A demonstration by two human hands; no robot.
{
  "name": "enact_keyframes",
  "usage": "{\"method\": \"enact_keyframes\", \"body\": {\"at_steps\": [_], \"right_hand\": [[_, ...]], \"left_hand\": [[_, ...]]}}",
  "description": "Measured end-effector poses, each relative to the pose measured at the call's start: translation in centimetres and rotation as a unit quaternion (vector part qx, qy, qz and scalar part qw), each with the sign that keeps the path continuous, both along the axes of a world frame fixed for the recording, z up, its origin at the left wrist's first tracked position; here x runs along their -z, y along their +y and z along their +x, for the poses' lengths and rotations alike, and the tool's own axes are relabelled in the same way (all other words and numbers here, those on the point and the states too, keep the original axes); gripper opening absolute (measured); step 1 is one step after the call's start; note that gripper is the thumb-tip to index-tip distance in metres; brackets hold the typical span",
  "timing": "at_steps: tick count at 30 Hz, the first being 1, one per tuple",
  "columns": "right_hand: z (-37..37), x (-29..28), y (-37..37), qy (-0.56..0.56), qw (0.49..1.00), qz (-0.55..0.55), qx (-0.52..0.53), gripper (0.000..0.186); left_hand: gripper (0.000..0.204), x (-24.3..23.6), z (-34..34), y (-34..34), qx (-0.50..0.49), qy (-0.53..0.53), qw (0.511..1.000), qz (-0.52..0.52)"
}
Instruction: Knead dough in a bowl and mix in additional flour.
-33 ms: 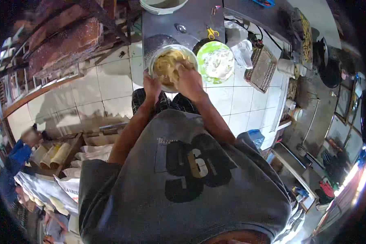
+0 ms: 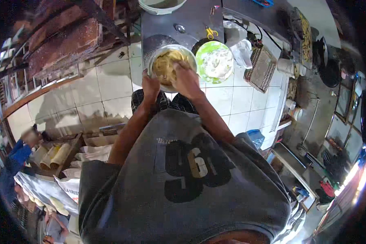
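Note:
A round metal-looking bowl [image 2: 194, 57] holds a yellowish, sticky dough [image 2: 163, 64] just above my lap. My left hand [image 2: 151, 85] is closed on the near left side of the bowl's rim. Inside the bowl, my right hand [image 2: 186, 80] works in the dough with its fingers curled into it; the fingertips are hidden. Right beside the bowl lies a green plate [image 2: 201, 50] with white powder [image 2: 221, 67] spread over it.
Yellow-handled scissors [image 2: 210, 33] and a shiny spoon-like piece [image 2: 179, 28] lie on the dark table [image 2: 158, 26]. A white bucket [image 2: 162, 11] stands at the far end. To the right are a clear plastic bag [image 2: 243, 55] and a perforated crate [image 2: 261, 68]. Another person [image 2: 14, 162] is at far left.
My right hand has shifted slightly left within the bowl, and the dough's surface folds look different. The left hand keeps its place on the rim.

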State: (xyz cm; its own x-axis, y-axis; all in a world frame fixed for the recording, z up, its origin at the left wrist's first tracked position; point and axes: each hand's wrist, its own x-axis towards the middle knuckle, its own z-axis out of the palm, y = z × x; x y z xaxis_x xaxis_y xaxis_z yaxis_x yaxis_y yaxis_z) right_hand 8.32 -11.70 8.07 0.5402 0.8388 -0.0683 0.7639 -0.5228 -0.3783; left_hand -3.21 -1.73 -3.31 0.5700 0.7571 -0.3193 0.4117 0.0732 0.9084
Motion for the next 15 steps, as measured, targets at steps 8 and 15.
{"method": "enact_keyframes", "body": {"at_steps": [8, 15], "right_hand": [[2.0, 3.6, -1.3, 0.058, 0.993, -0.004, 0.099, 0.037], [6.3, 1.0, -6.3, 0.181, 0.952, 0.239, 0.056, 0.022]], "left_hand": [[0.038, -4.7, -2.3, 1.0, -0.017, 0.083, 0.988, 0.125], [0.027, -10.0, -0.4, -2.4, -0.084, 0.019, 0.985, 0.147]]}}
